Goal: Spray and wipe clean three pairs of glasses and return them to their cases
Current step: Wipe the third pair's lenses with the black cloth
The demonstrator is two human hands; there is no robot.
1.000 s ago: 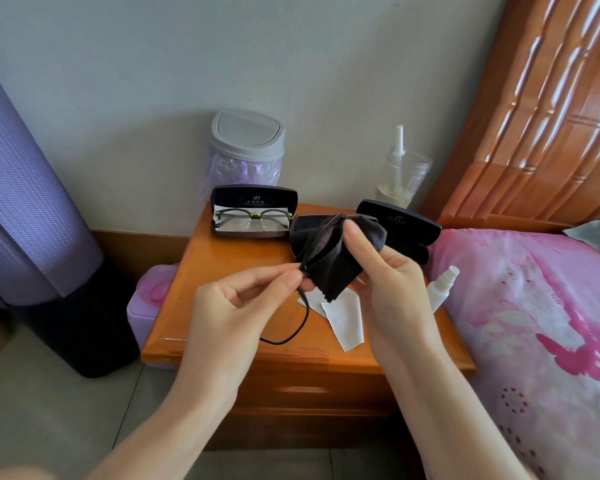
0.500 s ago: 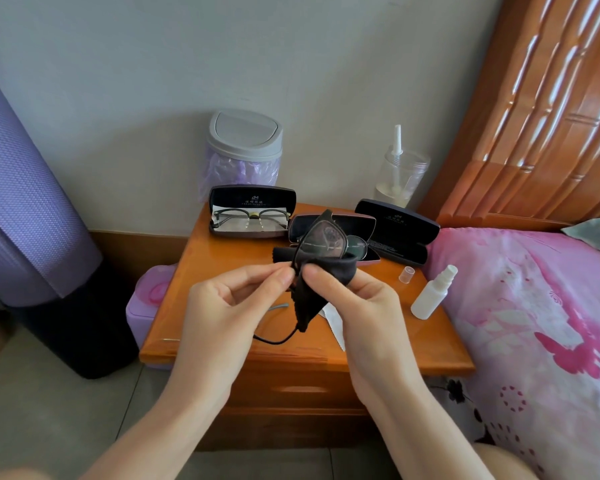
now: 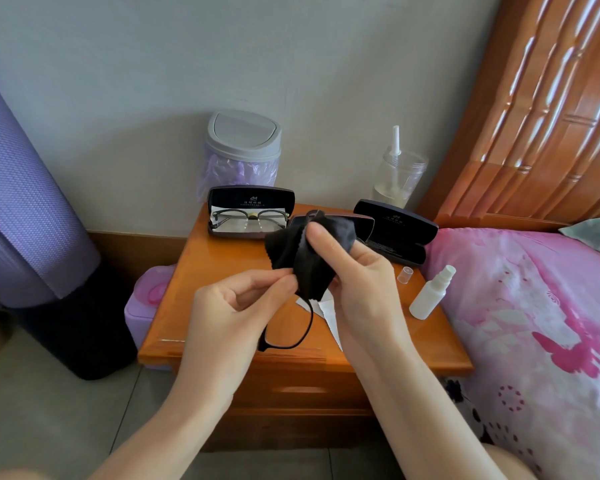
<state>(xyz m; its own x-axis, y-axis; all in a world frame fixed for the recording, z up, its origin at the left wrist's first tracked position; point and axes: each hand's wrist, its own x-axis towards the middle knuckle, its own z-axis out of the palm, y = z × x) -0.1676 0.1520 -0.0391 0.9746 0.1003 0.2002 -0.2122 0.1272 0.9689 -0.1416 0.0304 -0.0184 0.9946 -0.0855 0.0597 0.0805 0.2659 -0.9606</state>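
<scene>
Head view, wiping step. My left hand point(image 3: 243, 306) pinched the lower corner of the black microfibre cloth point(image 3: 312, 258) between thumb and forefinger; whether the frame sat inside that pinch I could not tell. My right hand point(image 3: 357, 282) pressed its thumb flat on the cloth from the front with the fingers curled behind, clamping the thin black-framed glasses point(image 3: 263, 345) inside the fold. The glasses were held in the air above the front half of the glossy orange wooden nightstand point(image 3: 194, 289), touching nothing but cloth and hands. Risks, as I judged them: hard thumb pressure could flex the slim frame or push at a lens. A slack pinch could let the cloth slide and the pair drop onto the wood. The one free temple, hanging open, could also snag the white paper sheet point(image 3: 329, 313) beneath it. Orientation was largely hidden. The frame front appeared to stand on end, long axis rising from my left hand toward the open black hard case holding a second pair point(image 3: 251, 202), while the loose temple curved down and back toward me. The small white spray bottle point(image 3: 430, 296) stood well apart, to the right.
</scene>
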